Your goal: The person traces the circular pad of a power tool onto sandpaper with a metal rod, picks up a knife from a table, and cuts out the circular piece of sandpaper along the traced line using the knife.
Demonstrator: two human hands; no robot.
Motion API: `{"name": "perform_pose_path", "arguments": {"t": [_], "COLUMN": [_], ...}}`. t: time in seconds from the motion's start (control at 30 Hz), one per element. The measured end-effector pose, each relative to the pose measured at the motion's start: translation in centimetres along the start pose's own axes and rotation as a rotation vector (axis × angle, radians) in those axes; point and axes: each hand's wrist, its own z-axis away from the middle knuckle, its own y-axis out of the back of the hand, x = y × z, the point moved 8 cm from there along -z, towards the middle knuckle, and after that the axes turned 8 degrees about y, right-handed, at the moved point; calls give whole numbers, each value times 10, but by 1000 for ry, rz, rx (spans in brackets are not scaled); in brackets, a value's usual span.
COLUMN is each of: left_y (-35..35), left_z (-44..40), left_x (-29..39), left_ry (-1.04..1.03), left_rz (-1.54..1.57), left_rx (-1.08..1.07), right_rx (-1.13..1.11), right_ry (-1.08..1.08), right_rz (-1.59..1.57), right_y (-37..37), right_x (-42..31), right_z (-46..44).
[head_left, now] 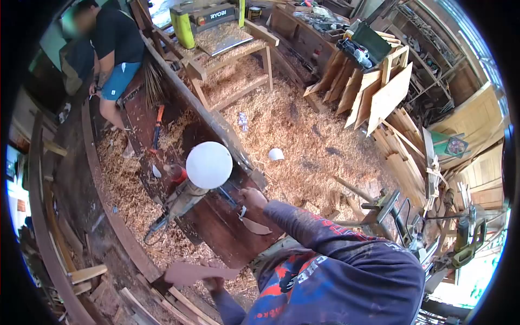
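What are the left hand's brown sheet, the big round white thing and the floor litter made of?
Brown sheet: perhaps sandpaper; matte, reddish-brown, no grit visible. White thing: possibly plastic, evenly white, smooth-looking. Floor litter: apparently raw wood shavings, pale and flaky.

We are at a reddish-brown wooden worktop (216, 226) amid pale wood shavings (303, 132).
Our left hand (214, 283) holds a flat brown sheet (184, 274); our right hand (254, 198) is near a slim blue rod (227, 196).

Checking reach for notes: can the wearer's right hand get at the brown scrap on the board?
Probably yes: the brown scrap lies on the reddish board close to the right hand, with nothing bulky between.
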Motion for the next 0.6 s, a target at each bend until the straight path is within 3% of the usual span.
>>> {"name": "perform_pose_path", "arguments": {"t": [0.07,0.13,0.17,0.23,0.27,0.47,0.6], "left_y": [5,3,3,-1,-4,-55,-132], "left_z": [7,9,12,13,14,0,-39], "left_x": [-8,-12,-14,-21,-25,-74,-123], "left_ry": [27,45,48,57,60,92,121], "left_rz": [9,11,11,7,2,-22,-31], "left_rx": [64,107,131,170,188,304,377], "right_rx": [-36,-177,-181,-341,-366,-431,-404], "right_ry": [-28,211,217,13,26,176,371], "right_rz": [6,70,72,60,9,1,-79], "right_y": [-4,-15,-16,-29,-38,-33,-31], "right_x": [-4,-19,-16,6,16,26,48], "right_z": [-12,-23,-27,-34,-41,-70,-77]}}
